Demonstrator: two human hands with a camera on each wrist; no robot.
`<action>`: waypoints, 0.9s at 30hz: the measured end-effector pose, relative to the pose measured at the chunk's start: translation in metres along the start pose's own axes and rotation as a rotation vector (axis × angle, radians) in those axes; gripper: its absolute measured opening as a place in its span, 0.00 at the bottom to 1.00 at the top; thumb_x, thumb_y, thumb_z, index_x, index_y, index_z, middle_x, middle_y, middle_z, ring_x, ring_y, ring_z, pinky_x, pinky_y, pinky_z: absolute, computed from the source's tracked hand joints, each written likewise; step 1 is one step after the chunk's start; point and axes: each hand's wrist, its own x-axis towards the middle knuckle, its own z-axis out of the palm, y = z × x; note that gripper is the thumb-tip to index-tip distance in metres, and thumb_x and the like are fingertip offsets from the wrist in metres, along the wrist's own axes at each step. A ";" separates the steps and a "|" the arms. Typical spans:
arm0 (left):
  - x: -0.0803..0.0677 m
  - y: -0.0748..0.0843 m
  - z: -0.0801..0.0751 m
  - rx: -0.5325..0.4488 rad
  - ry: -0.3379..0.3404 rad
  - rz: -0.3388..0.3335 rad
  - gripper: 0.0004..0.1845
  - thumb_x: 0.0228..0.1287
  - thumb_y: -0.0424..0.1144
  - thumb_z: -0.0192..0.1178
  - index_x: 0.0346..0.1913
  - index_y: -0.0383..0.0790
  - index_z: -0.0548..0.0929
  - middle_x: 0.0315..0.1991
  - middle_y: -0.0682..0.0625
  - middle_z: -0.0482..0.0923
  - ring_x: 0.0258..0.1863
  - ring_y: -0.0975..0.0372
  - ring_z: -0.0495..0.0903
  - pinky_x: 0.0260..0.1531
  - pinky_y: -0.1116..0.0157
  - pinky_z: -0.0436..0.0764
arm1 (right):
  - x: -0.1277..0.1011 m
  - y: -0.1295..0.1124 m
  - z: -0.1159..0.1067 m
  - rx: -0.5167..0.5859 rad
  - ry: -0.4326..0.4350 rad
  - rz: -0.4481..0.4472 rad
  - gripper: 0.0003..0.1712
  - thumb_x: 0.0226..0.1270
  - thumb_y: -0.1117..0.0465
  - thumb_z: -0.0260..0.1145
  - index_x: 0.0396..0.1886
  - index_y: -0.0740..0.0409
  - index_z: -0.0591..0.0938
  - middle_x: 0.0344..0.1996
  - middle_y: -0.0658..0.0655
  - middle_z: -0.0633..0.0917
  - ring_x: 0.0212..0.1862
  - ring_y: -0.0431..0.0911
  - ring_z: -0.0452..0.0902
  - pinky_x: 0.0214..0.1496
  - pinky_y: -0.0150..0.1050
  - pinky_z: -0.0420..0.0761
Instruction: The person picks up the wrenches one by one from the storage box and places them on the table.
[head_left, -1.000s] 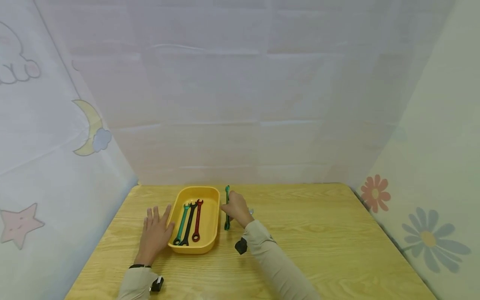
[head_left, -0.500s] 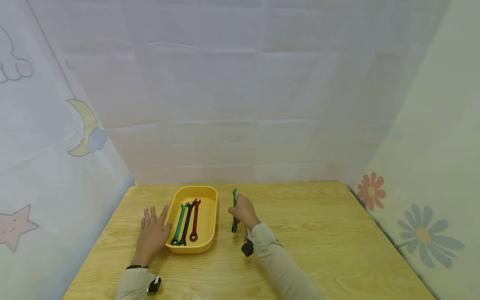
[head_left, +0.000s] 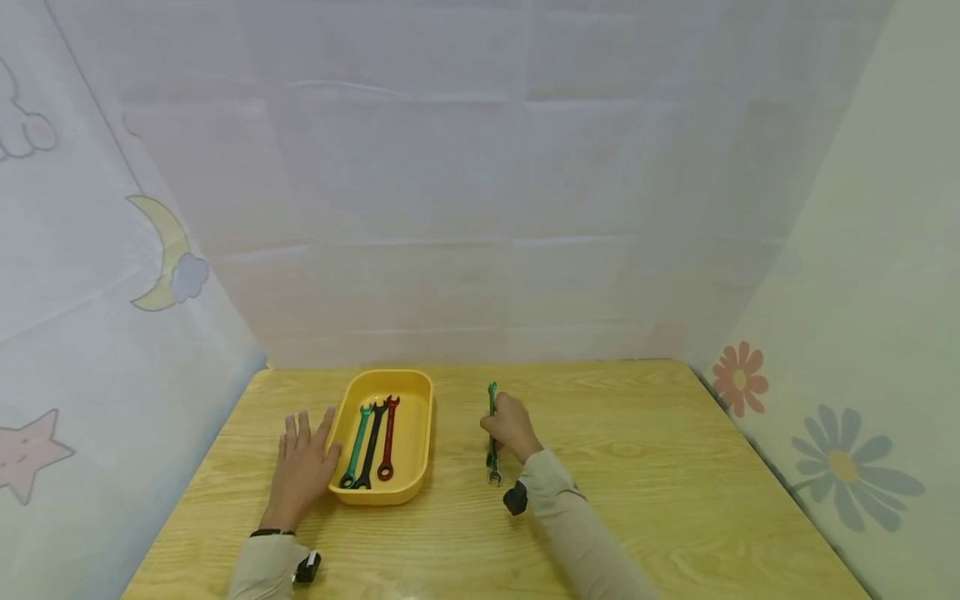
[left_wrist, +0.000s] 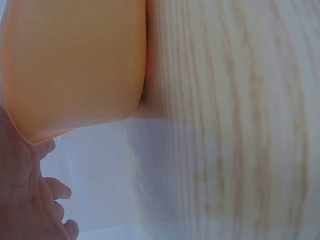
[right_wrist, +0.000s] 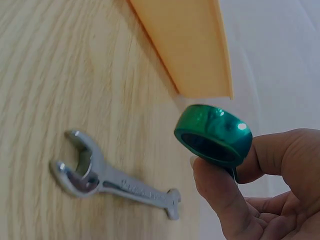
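My right hand (head_left: 513, 427) pinches a green combination wrench (right_wrist: 214, 134) between thumb and fingers, to the right of the yellow tray (head_left: 412, 437). In the right wrist view the wrench's ring end points toward the camera. A silver double open-ended wrench (right_wrist: 132, 187) lies on the table below it, mostly hidden by the hand in the head view. My left hand (head_left: 300, 468) rests against the tray's left rim with fingers spread. Inside the tray lie a green wrench (head_left: 358, 447), a black wrench (head_left: 371, 447) and a red wrench (head_left: 388, 443), side by side.
The wooden table (head_left: 637, 492) carries the tray left of its middle. Behind it stands a pale cloth wall (head_left: 465, 208), with printed side walls to the left and right.
My right hand has moved to the right, away from the tray, with the green wrench in it. One end of the silver wrench now shows below the hand. The left hand stays at the tray.
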 end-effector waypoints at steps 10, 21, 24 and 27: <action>-0.002 -0.001 -0.003 -0.013 0.003 0.001 0.34 0.77 0.44 0.49 0.79 0.35 0.53 0.74 0.19 0.39 0.74 0.29 0.33 0.69 0.32 0.40 | -0.006 0.020 -0.005 -0.032 0.004 0.065 0.09 0.61 0.72 0.65 0.27 0.64 0.72 0.21 0.59 0.77 0.16 0.49 0.79 0.17 0.38 0.82; -0.005 0.001 -0.006 -0.013 -0.004 -0.005 0.35 0.78 0.45 0.49 0.79 0.35 0.52 0.74 0.19 0.38 0.74 0.29 0.32 0.70 0.33 0.38 | -0.012 0.038 0.000 -0.076 -0.004 0.072 0.13 0.58 0.73 0.63 0.23 0.59 0.68 0.18 0.53 0.70 0.16 0.42 0.68 0.15 0.29 0.67; -0.006 0.001 -0.006 -0.011 -0.005 -0.006 0.35 0.78 0.44 0.49 0.79 0.35 0.52 0.74 0.19 0.39 0.74 0.29 0.33 0.69 0.33 0.39 | -0.014 0.042 0.001 -0.074 -0.016 0.090 0.13 0.58 0.73 0.64 0.24 0.59 0.68 0.18 0.54 0.72 0.16 0.42 0.69 0.15 0.29 0.68; -0.006 0.001 -0.006 -0.008 -0.001 -0.004 0.34 0.78 0.44 0.49 0.79 0.35 0.52 0.74 0.19 0.39 0.74 0.28 0.34 0.69 0.32 0.40 | -0.016 0.043 0.000 -0.065 -0.016 0.107 0.12 0.57 0.73 0.63 0.23 0.60 0.69 0.18 0.55 0.74 0.16 0.43 0.71 0.14 0.30 0.70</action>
